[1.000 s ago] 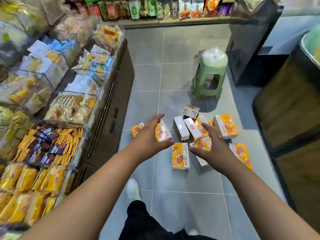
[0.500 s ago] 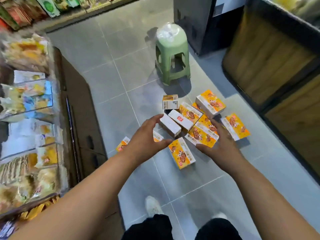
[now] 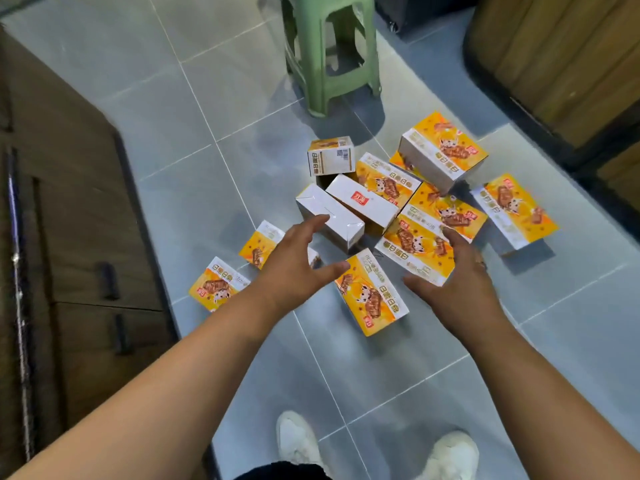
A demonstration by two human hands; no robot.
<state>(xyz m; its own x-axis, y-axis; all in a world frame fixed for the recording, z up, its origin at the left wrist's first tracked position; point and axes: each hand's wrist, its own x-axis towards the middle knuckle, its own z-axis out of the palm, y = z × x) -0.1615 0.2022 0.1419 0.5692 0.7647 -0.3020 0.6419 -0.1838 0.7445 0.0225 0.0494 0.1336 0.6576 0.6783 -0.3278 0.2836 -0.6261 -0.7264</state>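
Head view: looks down at the floor (image 3: 214,81) of grey tiles.
Boxes (image 3: 370,292): eleven orange-and-white cartons can be counted, with a twelfth mostly hidden under the far ones; they lie scattered mid-floor, between stool and shoes.
Writing: printed characters too blurred to read; a red logo (image 3: 360,202) on one white side.
Left hand (image 3: 294,265): spread, grasping nothing, covering part of one box.
Right hand (image 3: 460,282): spread, empty; whether it touches a box is unclear.
Stool (image 3: 329,46): one, green, top cut off.
Shoes (image 3: 298,441): two, white.

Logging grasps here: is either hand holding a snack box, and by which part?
Nothing is held. The left hand and right hand both reach open-fingered over the orange boxes on the floor; no fingers close round one.
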